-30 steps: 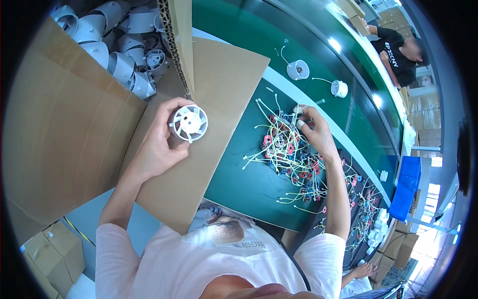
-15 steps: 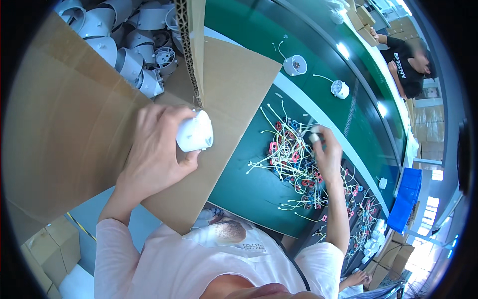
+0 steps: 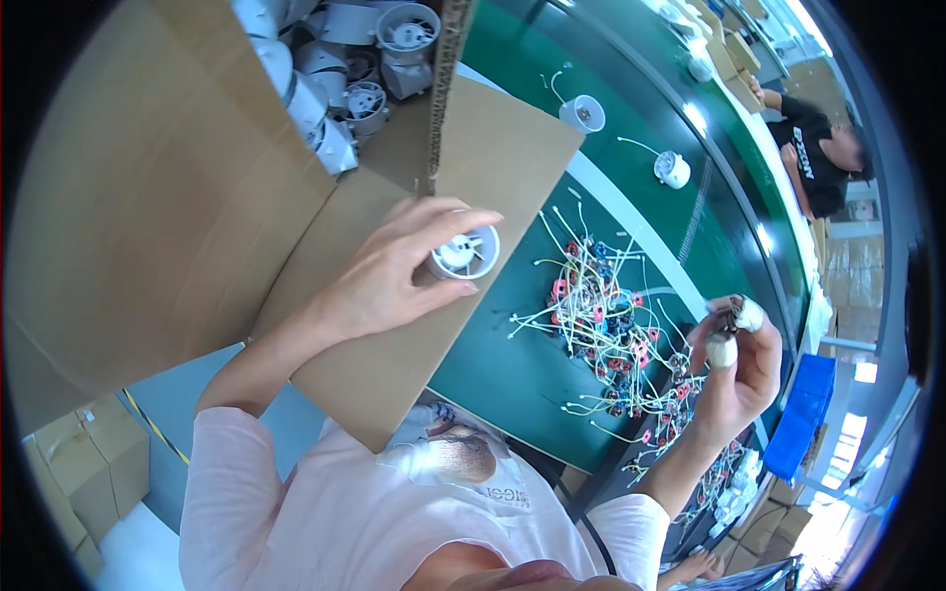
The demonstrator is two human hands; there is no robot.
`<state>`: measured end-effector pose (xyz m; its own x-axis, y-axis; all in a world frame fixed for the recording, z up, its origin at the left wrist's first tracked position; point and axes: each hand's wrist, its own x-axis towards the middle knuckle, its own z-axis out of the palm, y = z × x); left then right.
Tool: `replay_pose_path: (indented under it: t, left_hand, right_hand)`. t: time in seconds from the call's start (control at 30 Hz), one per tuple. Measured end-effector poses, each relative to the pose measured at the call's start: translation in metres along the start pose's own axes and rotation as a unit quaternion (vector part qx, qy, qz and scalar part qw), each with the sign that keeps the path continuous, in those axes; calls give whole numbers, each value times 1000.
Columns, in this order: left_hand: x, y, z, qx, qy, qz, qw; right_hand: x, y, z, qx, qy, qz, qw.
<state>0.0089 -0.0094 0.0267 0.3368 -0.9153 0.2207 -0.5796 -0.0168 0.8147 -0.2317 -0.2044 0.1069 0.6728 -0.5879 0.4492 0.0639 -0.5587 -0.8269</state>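
Note:
My left hand grips a white cylindrical plastic housing by its sides, over the cardboard box flap. The housing's open end faces up, and spokes with a round hub show inside. My right hand, its thumb and a fingertip in white coverings, pinches a small dark part, too blurred to name exactly. It is raised at the right of a tangled pile of small red, blue and black parts with pale wires on the green work surface.
At upper left, an open cardboard box holds several white housings. Two wired white housings stand on the green conveyor. A blue bin is at the right. Across the conveyor sits a person in black.
The housing in my left hand has moved right and turned, so its spoked inside now shows. My right hand has lifted away from the pile to the right with a small dark part.

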Motion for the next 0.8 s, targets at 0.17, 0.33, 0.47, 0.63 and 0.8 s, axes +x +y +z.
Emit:
replay_pose_path:
  t: [0.17,0.33,0.47,0.63,0.8]
  left_hand:
    - [-8,-11,11,-206,54,-63,975]
    - [-8,-12,1,-164,36,-58,984]
    - [-12,-20,15,-189,88,-7,978]
    - [-13,-10,4,-103,70,-38,991]
    - [-18,-11,-2,-63,28,-28,997]
  right_hand:
    - [8,0,45,-6,-78,-71,994]
    - [25,-3,60,-55,-120,-133,982]
    - [32,0,75,4,-101,-120,988]
    - [28,-3,84,10,-105,-118,987]
    - [27,10,95,18,-104,-133,986]
